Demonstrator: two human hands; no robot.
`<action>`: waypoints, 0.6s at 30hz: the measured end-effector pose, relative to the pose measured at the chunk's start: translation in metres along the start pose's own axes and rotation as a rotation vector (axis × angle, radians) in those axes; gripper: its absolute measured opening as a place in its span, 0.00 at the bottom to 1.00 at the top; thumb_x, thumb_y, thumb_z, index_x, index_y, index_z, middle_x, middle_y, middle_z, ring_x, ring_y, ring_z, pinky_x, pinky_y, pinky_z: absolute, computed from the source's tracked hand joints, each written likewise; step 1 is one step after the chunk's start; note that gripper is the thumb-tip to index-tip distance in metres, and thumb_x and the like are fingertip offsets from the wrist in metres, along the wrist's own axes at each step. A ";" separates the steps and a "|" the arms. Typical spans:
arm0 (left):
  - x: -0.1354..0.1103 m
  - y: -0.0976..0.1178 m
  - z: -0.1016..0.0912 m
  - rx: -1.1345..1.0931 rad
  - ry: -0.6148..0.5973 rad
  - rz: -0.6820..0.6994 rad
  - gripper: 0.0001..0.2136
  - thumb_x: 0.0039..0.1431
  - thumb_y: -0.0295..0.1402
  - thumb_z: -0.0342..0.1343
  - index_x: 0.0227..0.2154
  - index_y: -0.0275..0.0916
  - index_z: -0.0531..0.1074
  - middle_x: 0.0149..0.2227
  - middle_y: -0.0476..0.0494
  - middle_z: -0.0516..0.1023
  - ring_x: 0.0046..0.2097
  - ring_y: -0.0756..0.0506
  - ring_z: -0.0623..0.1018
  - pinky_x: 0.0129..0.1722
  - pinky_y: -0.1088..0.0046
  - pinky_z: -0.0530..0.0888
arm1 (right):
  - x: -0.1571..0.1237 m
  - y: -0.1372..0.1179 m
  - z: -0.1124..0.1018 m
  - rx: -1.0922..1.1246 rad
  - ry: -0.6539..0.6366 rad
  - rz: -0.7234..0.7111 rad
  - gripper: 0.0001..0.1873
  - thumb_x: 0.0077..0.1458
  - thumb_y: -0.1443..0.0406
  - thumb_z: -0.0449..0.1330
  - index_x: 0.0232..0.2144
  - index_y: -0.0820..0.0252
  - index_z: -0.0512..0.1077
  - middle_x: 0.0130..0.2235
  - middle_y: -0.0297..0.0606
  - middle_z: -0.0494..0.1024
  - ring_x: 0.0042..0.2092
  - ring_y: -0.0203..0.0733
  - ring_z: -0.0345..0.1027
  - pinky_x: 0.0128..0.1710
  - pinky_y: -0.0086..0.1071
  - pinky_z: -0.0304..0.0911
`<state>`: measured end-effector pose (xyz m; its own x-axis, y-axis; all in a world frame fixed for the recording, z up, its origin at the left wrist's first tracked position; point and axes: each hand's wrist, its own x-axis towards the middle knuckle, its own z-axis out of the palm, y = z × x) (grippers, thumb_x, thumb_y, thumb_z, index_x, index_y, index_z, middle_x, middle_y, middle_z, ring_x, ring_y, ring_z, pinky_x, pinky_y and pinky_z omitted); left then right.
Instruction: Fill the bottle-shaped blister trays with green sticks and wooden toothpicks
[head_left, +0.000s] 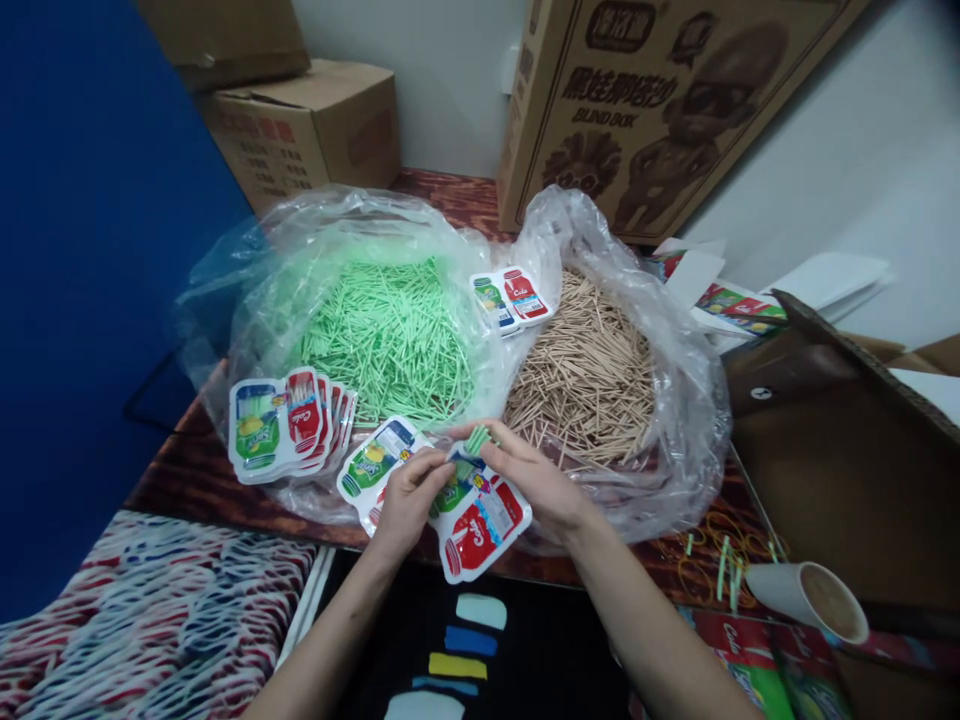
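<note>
My left hand [411, 497] pinches the upper edge of a printed candy pouch [480, 525], which shows a green jar and a red cola jar. Between the fingers of my right hand [534, 478] is a small bunch of green sticks [478, 440], right at the pouch's top edge. Whether their tips are inside the pouch I cannot tell. Other flat pouches [375, 462] lie under and beside my left hand. Behind, an open plastic bag holds a heap of loose green sticks [390, 340]; to its right is a heap of brown sticks [589, 375] in another bag.
A fanned stack of pouches [289, 425] lies at the left, and more pouches [512, 298] rest between the bags. Cardboard boxes [360, 125] stand behind. At the right are a tipped paper cup [810, 600], rubber bands [694, 580] and an open carton [847, 430].
</note>
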<state>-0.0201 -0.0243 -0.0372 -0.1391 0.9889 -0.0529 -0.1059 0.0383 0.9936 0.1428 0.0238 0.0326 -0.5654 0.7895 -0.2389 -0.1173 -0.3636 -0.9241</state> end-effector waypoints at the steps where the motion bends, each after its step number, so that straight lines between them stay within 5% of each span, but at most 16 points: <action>1: 0.001 -0.002 0.000 -0.007 0.011 0.018 0.06 0.53 0.35 0.60 0.30 0.39 0.78 0.33 0.48 0.77 0.38 0.47 0.75 0.39 0.72 0.71 | -0.003 -0.002 -0.002 -0.082 0.025 -0.029 0.19 0.56 0.57 0.59 0.49 0.55 0.68 0.50 0.42 0.74 0.50 0.44 0.70 0.47 0.38 0.67; 4: 0.005 -0.005 0.003 -0.005 0.045 0.064 0.06 0.54 0.35 0.59 0.32 0.40 0.78 0.36 0.46 0.78 0.41 0.45 0.75 0.44 0.70 0.70 | -0.010 -0.004 -0.007 -0.370 0.150 -0.137 0.23 0.56 0.61 0.60 0.54 0.52 0.64 0.51 0.40 0.72 0.52 0.43 0.67 0.49 0.36 0.65; 9: 0.004 0.002 0.006 -0.054 0.030 0.006 0.08 0.52 0.36 0.60 0.32 0.38 0.77 0.35 0.45 0.78 0.40 0.45 0.76 0.44 0.69 0.71 | -0.022 0.001 -0.003 -0.807 0.250 -0.328 0.10 0.59 0.70 0.54 0.41 0.56 0.72 0.38 0.37 0.72 0.40 0.40 0.67 0.42 0.34 0.63; 15: 0.002 0.018 -0.019 0.013 -0.498 -0.304 0.18 0.39 0.35 0.68 0.36 0.36 0.77 0.33 0.45 0.80 0.34 0.44 0.76 0.37 0.70 0.73 | -0.036 0.015 0.012 -0.846 0.269 -0.508 0.14 0.62 0.70 0.50 0.47 0.55 0.71 0.35 0.37 0.70 0.38 0.40 0.65 0.38 0.32 0.62; 18: 0.001 0.020 -0.023 0.130 -0.570 -0.327 0.12 0.47 0.38 0.64 0.32 0.35 0.78 0.30 0.46 0.79 0.32 0.46 0.75 0.35 0.71 0.71 | -0.042 0.020 0.013 -0.876 0.294 -0.453 0.11 0.61 0.69 0.52 0.45 0.56 0.68 0.35 0.37 0.71 0.37 0.40 0.66 0.38 0.33 0.61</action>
<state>-0.0445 -0.0262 -0.0197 0.4259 0.8431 -0.3282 0.0703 0.3308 0.9411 0.1534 -0.0230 0.0279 -0.3805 0.8953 0.2316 0.4334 0.3939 -0.8106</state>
